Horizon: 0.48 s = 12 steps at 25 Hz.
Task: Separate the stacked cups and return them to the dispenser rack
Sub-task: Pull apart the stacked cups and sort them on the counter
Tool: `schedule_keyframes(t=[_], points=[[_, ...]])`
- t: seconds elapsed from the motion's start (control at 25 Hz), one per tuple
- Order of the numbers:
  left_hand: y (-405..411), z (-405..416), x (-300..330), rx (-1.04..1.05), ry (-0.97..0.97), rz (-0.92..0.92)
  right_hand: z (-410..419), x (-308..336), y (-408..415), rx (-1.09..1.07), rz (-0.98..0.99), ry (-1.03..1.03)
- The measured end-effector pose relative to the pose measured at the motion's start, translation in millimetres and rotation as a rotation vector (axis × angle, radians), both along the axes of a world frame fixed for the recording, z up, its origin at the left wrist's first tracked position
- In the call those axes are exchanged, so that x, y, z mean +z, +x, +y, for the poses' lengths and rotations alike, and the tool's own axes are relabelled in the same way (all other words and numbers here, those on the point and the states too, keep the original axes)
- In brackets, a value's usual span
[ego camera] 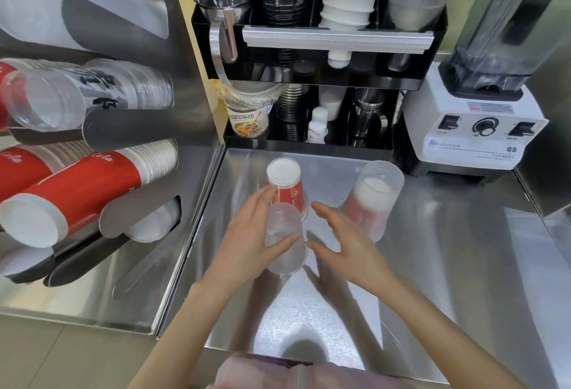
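A frosted clear plastic cup (285, 241) stands upside down on the steel counter (432, 265). My left hand (250, 234) wraps around its left side, thumb across the front. My right hand (343, 240) hovers just right of it, fingers spread and holding nothing. Behind the clear cup stands an upside-down red paper cup (285, 180) inside a clear cup. To the right, a second stack (372, 200) leans: a frosted cup over a red and white one. The dispenser rack (92, 129) on the left wall holds rows of clear and red cups.
A black shelf (309, 79) at the back holds steel jugs, white cups and bottles. A white blender (472, 129) stands at the back right. The counter's front edge is close to my body.
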State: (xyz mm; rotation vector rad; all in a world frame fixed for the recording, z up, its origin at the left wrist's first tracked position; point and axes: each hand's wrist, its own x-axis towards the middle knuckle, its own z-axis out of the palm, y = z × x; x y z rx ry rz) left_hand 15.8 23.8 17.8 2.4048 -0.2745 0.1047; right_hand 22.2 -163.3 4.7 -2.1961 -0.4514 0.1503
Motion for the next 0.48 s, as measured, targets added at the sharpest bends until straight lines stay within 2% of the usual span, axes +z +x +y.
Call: schedule_keyframes(t=[0.12,0.28,0.4,0.48], points=[[12,-18,18,-0.097,0.073,-0.098,-17,30,-4,-0.067,-0.124,0.008],[35,-55,35,-0.240,0.104,-0.091,-53,49,-1,-0.279,-0.241,0.098],[52,-85,41,-0.324,0.125,-0.072,-75,37,4,-0.434,-0.125,0.153],[61,-100,44,-0.358,0.142,-0.045,-80,22,10,-0.437,0.009,0.113]])
